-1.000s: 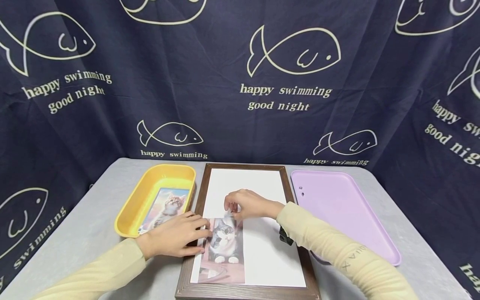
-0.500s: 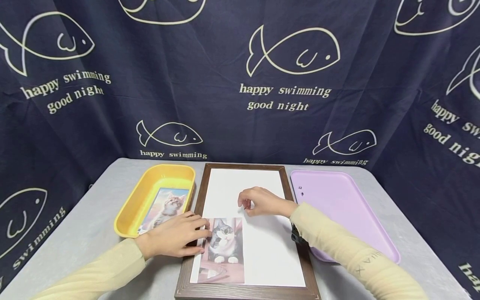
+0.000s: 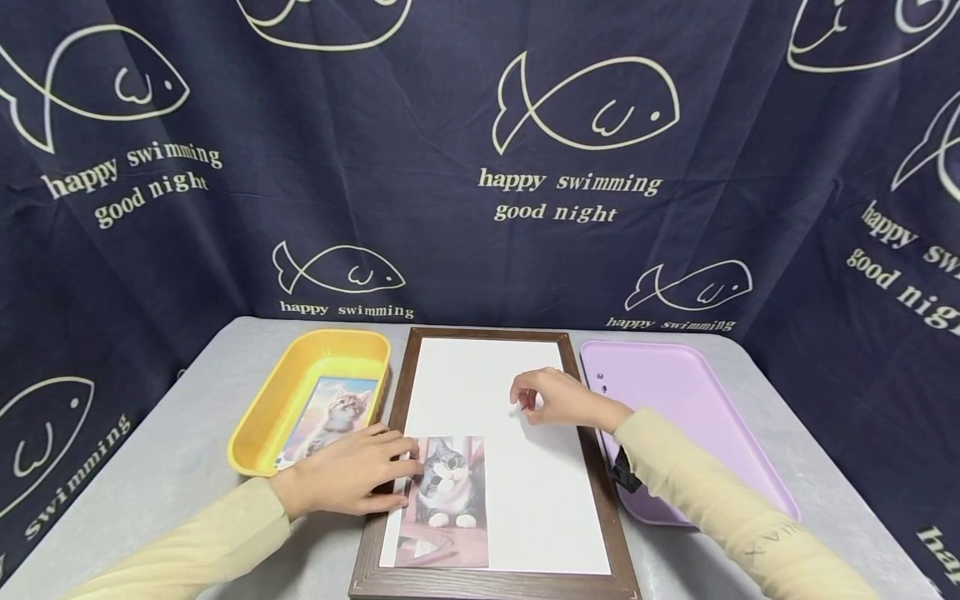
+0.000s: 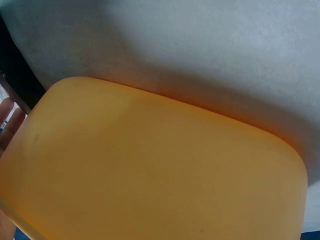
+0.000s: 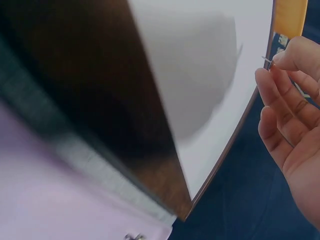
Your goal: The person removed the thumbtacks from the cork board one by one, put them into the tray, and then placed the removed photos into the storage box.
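My left hand [image 3: 348, 471] rests with fingers spread at the left edge of a cat photo [image 3: 450, 508]. This photo lies on the lower left of a white board [image 3: 547, 500] with a dark brown wooden frame [image 3: 487, 583]. Over the board's right side, my right hand [image 3: 558, 396] is raised above the surface. Between its thumb and index finger it pinches a small metal push pin [image 5: 267, 60], the thin point sticking out in the right wrist view; the rest is mostly hidden by the fingertips. The left wrist view mainly shows the yellow bin, with fingers [image 4: 12, 125] at its left margin.
Left of the frame stands the yellow bin [image 3: 258, 408] with a kitten picture [image 3: 333, 412] inside. A purple tray [image 3: 697, 433] lies on the right, two small metal pins [image 3: 602, 382] near its upper left corner. A dark blue curtain [image 3: 450, 208] hangs behind the grey table [image 3: 213, 383].
My right hand has moved from the photo's top edge to the right and slightly farther back across the board. The left hand and the photo have stayed put.
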`<control>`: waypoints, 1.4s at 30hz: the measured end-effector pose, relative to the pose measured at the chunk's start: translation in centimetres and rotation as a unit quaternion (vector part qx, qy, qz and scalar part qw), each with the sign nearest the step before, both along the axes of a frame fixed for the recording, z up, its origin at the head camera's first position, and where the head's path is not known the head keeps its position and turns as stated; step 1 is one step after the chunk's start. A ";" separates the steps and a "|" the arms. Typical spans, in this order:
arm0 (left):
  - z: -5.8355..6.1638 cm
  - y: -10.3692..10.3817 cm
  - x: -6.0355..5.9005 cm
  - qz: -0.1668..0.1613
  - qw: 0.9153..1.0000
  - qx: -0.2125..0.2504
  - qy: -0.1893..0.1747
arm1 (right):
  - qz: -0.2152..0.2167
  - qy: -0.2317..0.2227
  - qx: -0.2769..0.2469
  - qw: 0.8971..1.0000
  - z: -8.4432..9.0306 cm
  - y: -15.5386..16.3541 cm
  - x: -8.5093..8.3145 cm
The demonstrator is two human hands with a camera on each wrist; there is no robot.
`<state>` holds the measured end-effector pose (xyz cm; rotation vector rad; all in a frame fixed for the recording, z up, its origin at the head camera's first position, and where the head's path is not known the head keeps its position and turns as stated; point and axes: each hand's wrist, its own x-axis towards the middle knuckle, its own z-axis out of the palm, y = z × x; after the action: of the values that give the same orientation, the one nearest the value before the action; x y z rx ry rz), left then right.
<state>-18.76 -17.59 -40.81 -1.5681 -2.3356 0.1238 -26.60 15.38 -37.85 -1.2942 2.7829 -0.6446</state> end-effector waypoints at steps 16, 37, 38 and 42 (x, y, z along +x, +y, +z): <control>-0.1 -0.1 0.0 0.001 1.000 0.002 -0.002 | -0.044 -0.022 -0.035 0.998 -0.5 5.4 -1.2; 0.0 0.0 0.0 -0.004 1.000 0.009 0.000 | -0.115 -0.036 -0.061 0.991 -2.3 11.3 -2.4; -0.1 0.0 0.0 -0.004 1.000 0.009 0.000 | -0.118 -0.037 -0.060 0.990 -2.4 11.5 -2.4; -0.1 0.0 -0.1 -0.002 1.000 0.008 -0.003 | -0.127 -0.034 -0.064 0.989 -2.8 12.3 -2.5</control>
<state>-18.82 -17.63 -40.91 -1.5674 -2.3312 0.1000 -29.14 27.71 -40.65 -0.9192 2.9165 -0.8727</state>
